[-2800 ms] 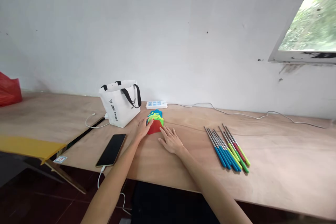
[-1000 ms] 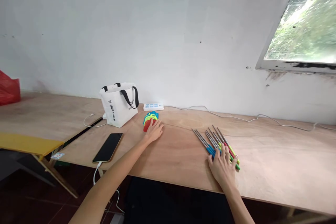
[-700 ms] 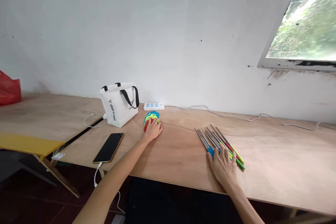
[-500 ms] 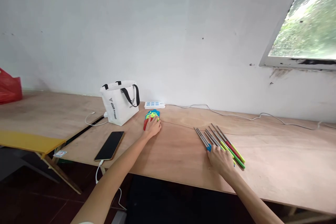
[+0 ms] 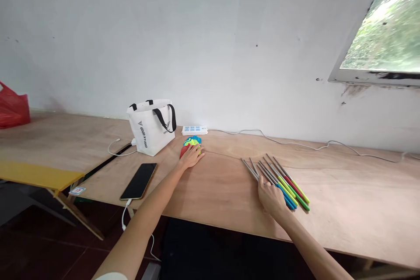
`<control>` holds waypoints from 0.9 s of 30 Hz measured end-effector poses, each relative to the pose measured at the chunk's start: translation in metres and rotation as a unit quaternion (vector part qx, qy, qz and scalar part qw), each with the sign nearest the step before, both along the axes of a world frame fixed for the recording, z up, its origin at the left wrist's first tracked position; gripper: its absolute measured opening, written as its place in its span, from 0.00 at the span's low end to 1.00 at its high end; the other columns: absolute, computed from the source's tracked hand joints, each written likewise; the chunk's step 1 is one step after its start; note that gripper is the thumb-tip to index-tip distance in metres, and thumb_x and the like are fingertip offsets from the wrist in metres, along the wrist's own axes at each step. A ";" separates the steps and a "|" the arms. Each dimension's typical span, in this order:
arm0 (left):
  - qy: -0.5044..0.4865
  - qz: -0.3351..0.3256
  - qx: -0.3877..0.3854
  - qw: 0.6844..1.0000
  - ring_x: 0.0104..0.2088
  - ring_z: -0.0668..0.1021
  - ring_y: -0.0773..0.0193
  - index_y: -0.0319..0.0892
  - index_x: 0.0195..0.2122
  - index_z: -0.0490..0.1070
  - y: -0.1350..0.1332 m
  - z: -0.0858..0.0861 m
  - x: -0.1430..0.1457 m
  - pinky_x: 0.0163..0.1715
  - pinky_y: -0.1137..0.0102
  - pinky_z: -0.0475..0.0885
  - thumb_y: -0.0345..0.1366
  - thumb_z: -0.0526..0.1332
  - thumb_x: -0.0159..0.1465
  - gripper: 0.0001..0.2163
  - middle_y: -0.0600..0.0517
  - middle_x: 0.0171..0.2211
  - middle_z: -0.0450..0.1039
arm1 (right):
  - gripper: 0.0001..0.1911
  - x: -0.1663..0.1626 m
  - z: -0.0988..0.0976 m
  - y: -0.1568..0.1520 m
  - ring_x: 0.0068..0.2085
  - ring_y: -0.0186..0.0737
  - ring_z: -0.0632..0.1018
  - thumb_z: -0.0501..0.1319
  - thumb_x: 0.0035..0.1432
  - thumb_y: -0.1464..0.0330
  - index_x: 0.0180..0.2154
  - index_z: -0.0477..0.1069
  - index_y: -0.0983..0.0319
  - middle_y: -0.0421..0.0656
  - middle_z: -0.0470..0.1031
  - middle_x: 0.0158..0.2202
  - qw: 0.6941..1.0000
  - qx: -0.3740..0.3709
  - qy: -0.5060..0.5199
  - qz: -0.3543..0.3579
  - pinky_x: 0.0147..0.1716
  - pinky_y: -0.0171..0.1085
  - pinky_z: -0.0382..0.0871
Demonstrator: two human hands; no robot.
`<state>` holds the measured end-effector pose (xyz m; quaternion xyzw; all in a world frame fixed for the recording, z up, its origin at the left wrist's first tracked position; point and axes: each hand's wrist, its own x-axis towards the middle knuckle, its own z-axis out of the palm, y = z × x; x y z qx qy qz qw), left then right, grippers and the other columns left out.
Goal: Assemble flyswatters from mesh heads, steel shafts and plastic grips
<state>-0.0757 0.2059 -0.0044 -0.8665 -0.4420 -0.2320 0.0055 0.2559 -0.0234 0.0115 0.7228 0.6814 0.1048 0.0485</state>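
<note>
My left hand (image 5: 192, 157) lies flat, fingers stretched, on a small stack of coloured plastic pieces (image 5: 192, 141), red, yellow-green and blue, on the wooden table (image 5: 216, 188). My right hand (image 5: 271, 194) sits at the near left end of a row of several metal sticks (image 5: 288, 183) with blue, green and red handles. Its fingers curl down around the blue handle of the leftmost stick, whose metal shaft angles out beyond my knuckles. The handle itself is hidden under the hand.
A white tote bag (image 5: 151, 127) stands left of the stack, a white power strip (image 5: 194, 130) with its cable (image 5: 295, 143) behind it. A black phone (image 5: 138, 181) charges near the front edge. A yellow board (image 5: 33, 175) and a red bag (image 5: 13, 111) lie far left.
My right hand left the coloured stack, crossed to the sticks, lay flat on their handles, then curled at the left end. The leftmost stick has swung slightly apart. My left hand stayed on the stack.
</note>
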 end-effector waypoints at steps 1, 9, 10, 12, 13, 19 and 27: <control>-0.005 -0.005 -0.001 1.000 0.65 0.67 0.50 0.43 0.56 0.71 0.000 0.002 0.001 0.68 0.54 0.53 0.44 0.52 0.71 0.18 0.42 0.64 0.66 | 0.35 -0.002 0.000 -0.001 0.39 0.56 0.84 0.67 0.54 0.74 0.62 0.63 0.73 0.62 0.79 0.42 1.000 0.002 -0.002 0.000 0.33 0.42 0.75; -0.107 0.032 -0.003 0.994 0.69 0.61 0.48 0.43 0.61 0.66 -0.043 0.023 0.038 0.70 0.47 0.44 0.43 0.50 0.73 0.19 0.41 0.68 0.60 | 0.27 0.006 -0.003 -0.003 0.39 0.52 0.82 0.48 0.63 0.78 0.63 0.62 0.70 0.55 0.80 0.41 0.975 0.073 0.193 -0.084 0.34 0.41 0.70; -0.155 0.028 -0.023 0.987 0.69 0.61 0.49 0.43 0.61 0.65 -0.059 0.024 0.048 0.70 0.48 0.46 0.43 0.51 0.73 0.19 0.41 0.67 0.60 | 0.24 0.007 -0.003 -0.005 0.38 0.52 0.82 0.47 0.65 0.75 0.61 0.63 0.69 0.53 0.80 0.39 0.957 0.086 0.261 -0.093 0.33 0.41 0.69; -0.251 -0.033 -0.112 0.961 0.68 0.63 0.50 0.46 0.64 0.62 -0.095 0.024 0.067 0.68 0.51 0.55 0.46 0.54 0.72 0.21 0.42 0.67 0.61 | 0.20 0.005 -0.002 -0.011 0.33 0.49 0.80 0.46 0.69 0.66 0.56 0.66 0.65 0.48 0.78 0.33 0.896 0.103 0.426 -0.068 0.30 0.40 0.68; -0.292 -0.074 -0.187 0.935 0.68 0.64 0.51 0.49 0.65 0.60 -0.114 0.022 0.076 0.67 0.53 0.58 0.49 0.56 0.71 0.23 0.43 0.67 0.61 | 0.18 0.001 -0.001 -0.015 0.31 0.46 0.78 0.47 0.70 0.61 0.52 0.68 0.64 0.46 0.77 0.32 0.852 0.106 0.511 -0.035 0.29 0.39 0.68; -0.520 -0.120 -0.407 0.742 0.70 0.60 0.51 0.51 0.70 0.53 -0.196 0.018 0.111 0.69 0.53 0.55 0.56 0.62 0.66 0.35 0.41 0.70 0.57 | 0.29 -0.051 0.007 -0.039 0.24 0.34 0.68 0.61 0.61 0.45 0.52 0.68 0.60 0.40 0.72 0.32 0.625 0.054 0.772 0.099 0.19 0.33 0.60; -0.590 -0.163 -0.399 0.683 0.48 0.82 0.50 0.41 0.55 0.69 -0.218 0.050 0.098 0.52 0.56 0.74 0.59 0.55 0.68 0.27 0.40 0.47 0.81 | 0.29 -0.092 0.002 -0.045 0.25 0.33 0.70 0.59 0.66 0.48 0.59 0.66 0.59 0.41 0.75 0.35 0.584 -0.098 0.780 0.203 0.21 0.32 0.62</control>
